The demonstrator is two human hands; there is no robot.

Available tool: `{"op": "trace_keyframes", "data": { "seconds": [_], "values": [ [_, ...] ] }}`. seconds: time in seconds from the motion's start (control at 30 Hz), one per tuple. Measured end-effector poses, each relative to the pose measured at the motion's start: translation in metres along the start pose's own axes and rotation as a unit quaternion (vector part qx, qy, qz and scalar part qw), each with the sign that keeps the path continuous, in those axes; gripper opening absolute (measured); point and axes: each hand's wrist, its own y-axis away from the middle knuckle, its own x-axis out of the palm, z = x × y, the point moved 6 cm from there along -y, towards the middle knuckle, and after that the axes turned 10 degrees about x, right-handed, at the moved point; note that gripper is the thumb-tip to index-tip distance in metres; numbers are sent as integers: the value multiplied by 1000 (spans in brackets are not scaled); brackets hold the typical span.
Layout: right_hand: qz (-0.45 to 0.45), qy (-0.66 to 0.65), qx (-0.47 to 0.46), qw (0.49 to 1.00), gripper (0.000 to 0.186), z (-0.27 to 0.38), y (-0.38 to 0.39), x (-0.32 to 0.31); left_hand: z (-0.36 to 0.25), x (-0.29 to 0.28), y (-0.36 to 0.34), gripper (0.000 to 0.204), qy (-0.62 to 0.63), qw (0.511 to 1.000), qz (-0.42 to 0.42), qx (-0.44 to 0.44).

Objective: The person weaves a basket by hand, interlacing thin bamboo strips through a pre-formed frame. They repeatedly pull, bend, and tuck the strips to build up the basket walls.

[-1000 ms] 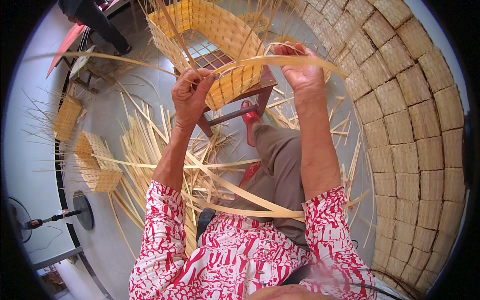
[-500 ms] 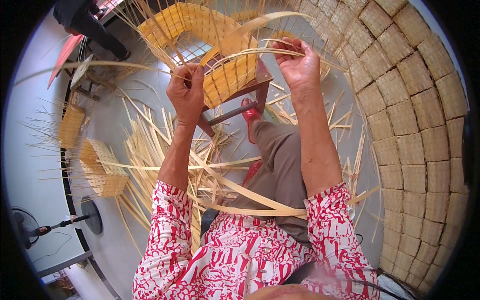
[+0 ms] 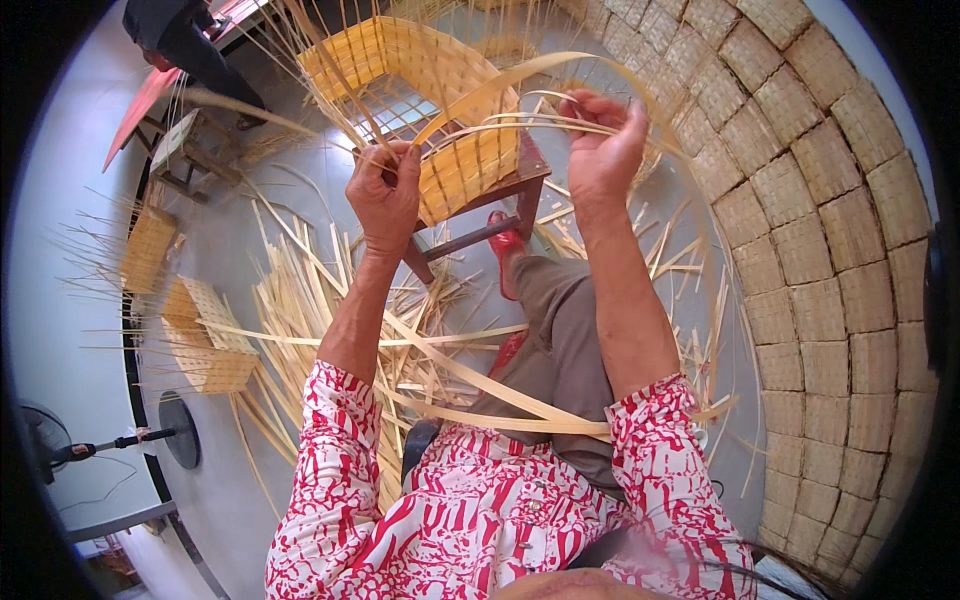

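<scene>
Partly woven basket (image 3: 468, 175), yellow, spiky-topped

Bright, soft light, fisheye bending, black corners.

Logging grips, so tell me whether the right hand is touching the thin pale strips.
Touching. The head view shows the thin pale strips running into the right hand, between its thumb and curled fingers.
</scene>
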Motion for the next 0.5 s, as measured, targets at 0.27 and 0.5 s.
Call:
{"op": "trace_keyframes", "data": {
  "seconds": [0.27,0.5],
  "values": [
    [113,321,-198,919,53,21,22,33,-4,-2,-9,9,-6,990,144,4],
    [230,667,-458,541,31,16,37,64,60,-77,-22,8,107,959,258,-57]
  ]
}}
